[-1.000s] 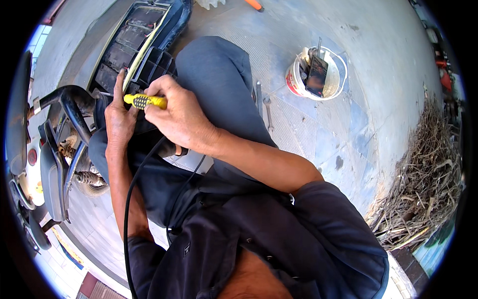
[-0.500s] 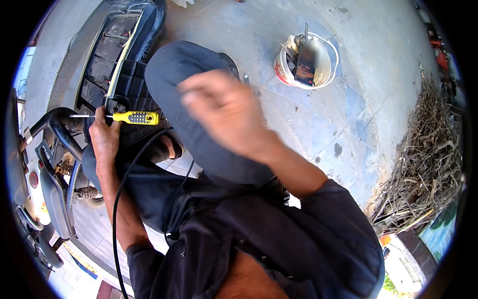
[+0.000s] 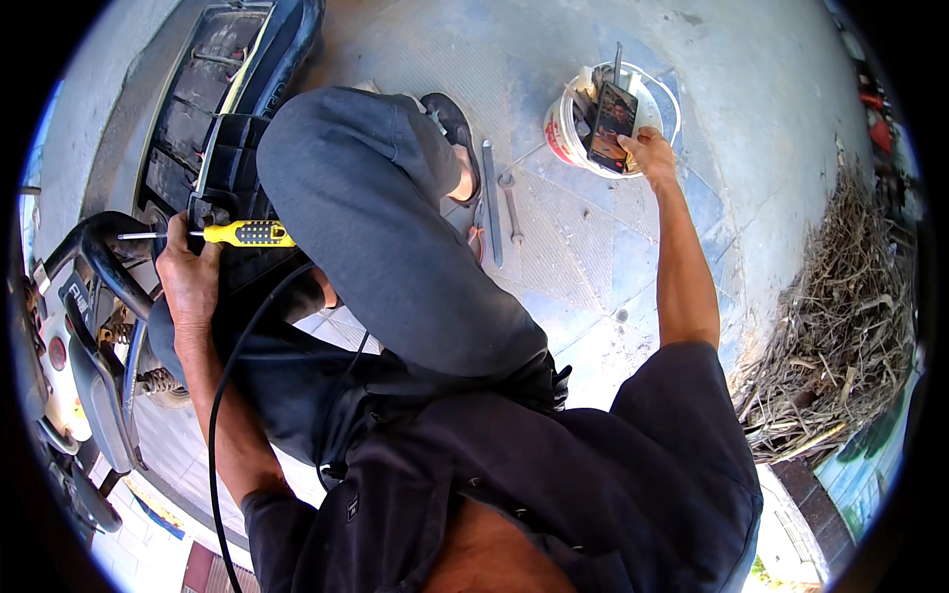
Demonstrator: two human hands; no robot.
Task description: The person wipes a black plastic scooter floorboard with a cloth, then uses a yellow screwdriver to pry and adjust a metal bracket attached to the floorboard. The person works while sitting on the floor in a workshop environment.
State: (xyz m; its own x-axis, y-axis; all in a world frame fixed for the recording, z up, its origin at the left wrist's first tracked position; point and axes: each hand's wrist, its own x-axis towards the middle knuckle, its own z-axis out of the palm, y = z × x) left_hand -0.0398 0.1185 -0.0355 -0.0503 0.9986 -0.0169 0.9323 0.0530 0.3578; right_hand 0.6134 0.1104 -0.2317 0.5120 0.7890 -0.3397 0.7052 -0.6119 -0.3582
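My left hand (image 3: pixel 190 272) pinches a screwdriver by its metal shaft between thumb and finger. Its yellow-and-black handle (image 3: pixel 249 233) points right and the shaft tip points left, beside the black plastic underside of a motorbike seat (image 3: pixel 234 158). Stretched out to the far right, my right hand (image 3: pixel 653 156) is at the lower right edge of a smartphone (image 3: pixel 613 127), thumb over its lit screen and fingers partly hidden. The phone leans upright in a white bucket (image 3: pixel 562 138) among dark tools and bits.
On the tiled floor right of my bent knee (image 3: pixel 326 148) lie a flat metal bar (image 3: pixel 491 203), a wrench (image 3: pixel 511 210) and orange-handled pliers (image 3: pixel 476 242). A motorbike (image 3: pixel 99 346) stands at left, a black cable (image 3: pixel 225 395) crosses my arm, and dry twigs (image 3: pixel 830 336) pile at right.
My right hand has swung from above my knee out to the phone in the bucket. My knee has shifted left, baring the tools on the floor. The left hand still holds the screwdriver.
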